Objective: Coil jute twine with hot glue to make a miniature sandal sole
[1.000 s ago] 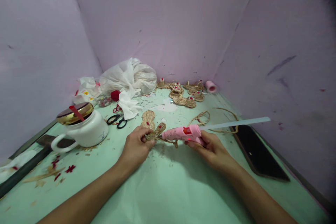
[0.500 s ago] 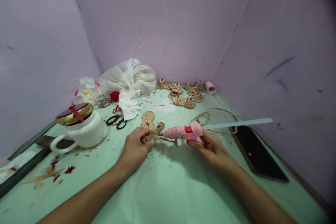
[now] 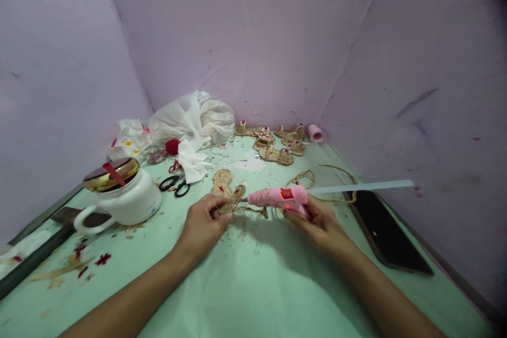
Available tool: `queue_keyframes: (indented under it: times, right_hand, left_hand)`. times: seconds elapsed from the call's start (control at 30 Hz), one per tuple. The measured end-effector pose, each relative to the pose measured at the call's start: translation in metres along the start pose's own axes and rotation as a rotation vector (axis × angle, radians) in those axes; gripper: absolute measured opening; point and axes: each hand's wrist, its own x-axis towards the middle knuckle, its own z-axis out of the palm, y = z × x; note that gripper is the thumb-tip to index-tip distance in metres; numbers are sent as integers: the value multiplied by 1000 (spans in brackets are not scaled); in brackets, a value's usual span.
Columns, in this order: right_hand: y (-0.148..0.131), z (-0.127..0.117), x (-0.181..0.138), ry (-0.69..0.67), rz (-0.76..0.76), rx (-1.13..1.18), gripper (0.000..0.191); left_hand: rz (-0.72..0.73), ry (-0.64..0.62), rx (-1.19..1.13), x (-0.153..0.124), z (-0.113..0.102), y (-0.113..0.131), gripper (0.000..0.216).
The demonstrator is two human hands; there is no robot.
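My left hand (image 3: 206,226) pinches a small coiled twine sole (image 3: 236,195), with a loose strand of twine (image 3: 253,211) trailing from it to the right. My right hand (image 3: 319,224) is wrapped round a pink hot glue gun (image 3: 277,198), whose red light glows. The nozzle points left and is at the sole's edge; whether it touches I cannot tell. A long pale glue stick (image 3: 360,187) juts from the gun's back. Just behind my left hand lies another twine sole (image 3: 222,182) with a small red spot on it.
Several finished twine slippers (image 3: 273,150) sit by the back wall, near a pink roll (image 3: 316,133). At left are a white mug (image 3: 127,200), a hammer (image 3: 39,253), black scissors (image 3: 176,185) and a plastic bag (image 3: 194,119). A phone (image 3: 390,232) lies at right beside loose twine (image 3: 336,169).
The glue gun's nozzle has shifted slightly along the sole's edge, and the sole is tilted a little differently. Both hands keep their holds; the whole view has shifted slightly.
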Motion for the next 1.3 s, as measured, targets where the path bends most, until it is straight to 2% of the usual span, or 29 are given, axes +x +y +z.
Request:
queue_keyframes:
  times: [0.37,0.7,1.0,1.3]
  right_hand:
    - [7,5,-1,-61,18,20,22]
    - [3,3,0,47,46,151,20]
    - [1,2,1,111,13,127,18]
    - [4,5,-1,24,57,92,19]
  left_hand:
    - [9,46,80,1,-2,-8,33]
    - [9,34,80,0,-2,-6,33]
    - [11,29,67,1,-2,-6,33]
    - [11,40,57,1,-2,-5,31]
